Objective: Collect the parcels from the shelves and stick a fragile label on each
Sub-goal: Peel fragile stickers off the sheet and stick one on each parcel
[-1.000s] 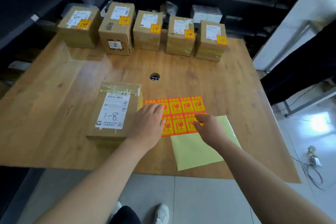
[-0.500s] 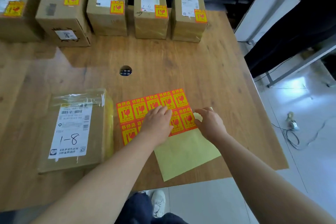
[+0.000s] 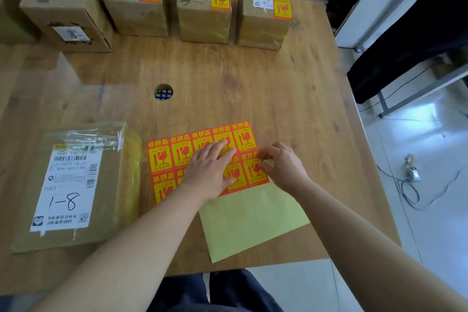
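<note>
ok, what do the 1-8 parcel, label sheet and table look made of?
Parcel: brown cardboard, matte, with glossy clear tape glinting on top. Label sheet: printed paper stickers on pale yellow backing, probably release paper. Table: wood or wood-look laminate; grain, knots, soft sheen.

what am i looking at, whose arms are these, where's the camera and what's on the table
No machine here: a person wears a camera on the head, looking down at their own bare hands. The left hand presses flat on a sheet of orange fragile labels on a wooden table. The right hand pinches the edge of one label, seemingly to peel it. Left of the sheet lies a parcel marked 1-8, no fragile label visible on it. At the far edge stand boxes already labelled.
</note>
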The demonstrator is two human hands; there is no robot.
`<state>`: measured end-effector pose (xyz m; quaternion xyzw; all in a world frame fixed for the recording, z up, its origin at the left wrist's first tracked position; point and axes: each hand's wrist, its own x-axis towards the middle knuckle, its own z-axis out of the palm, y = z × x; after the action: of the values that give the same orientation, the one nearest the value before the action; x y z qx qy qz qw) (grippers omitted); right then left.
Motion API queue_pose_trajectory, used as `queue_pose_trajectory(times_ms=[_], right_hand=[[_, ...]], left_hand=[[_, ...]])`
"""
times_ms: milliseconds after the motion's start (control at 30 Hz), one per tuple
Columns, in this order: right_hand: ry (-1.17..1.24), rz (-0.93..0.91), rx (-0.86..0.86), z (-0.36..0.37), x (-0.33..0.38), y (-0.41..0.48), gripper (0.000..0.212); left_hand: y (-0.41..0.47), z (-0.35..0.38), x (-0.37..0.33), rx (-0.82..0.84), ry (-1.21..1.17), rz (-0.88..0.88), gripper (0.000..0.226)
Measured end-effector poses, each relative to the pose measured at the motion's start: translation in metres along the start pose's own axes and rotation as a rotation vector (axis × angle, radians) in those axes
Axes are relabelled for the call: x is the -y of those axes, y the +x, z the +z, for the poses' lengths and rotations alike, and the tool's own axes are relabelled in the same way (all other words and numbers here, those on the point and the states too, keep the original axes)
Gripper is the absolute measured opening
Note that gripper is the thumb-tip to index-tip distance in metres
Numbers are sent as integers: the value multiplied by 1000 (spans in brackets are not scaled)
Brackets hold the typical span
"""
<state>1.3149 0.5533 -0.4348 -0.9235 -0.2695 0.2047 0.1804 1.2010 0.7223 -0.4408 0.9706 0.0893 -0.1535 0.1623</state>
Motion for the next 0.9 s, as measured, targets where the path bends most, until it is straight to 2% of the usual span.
queue_pose_trajectory(times_ms=[167,367,533,633,767,900], right_hand=[[62,-45,-26,0,-8,2,32],[67,-98,-32,7,-13,2,23],[130,-103,-90,9,-17,-2,31],[142,-102,-92,11,-17,-2,28],[99,-142,-120,18,-16,-4,12],[174,-125,-91,14,-17,-3,29]], left_hand=[[2,1,-2,-32,-24,-36,81],[4,9,-9,-55,-31,-84,86],[3,8,-11,-52,-64,-97,87],[3,7,-11,-47,-68,-101,87],[3,7,-11,-50,-64,-105,88],[4,7,-12,-32,-52,-106,88]])
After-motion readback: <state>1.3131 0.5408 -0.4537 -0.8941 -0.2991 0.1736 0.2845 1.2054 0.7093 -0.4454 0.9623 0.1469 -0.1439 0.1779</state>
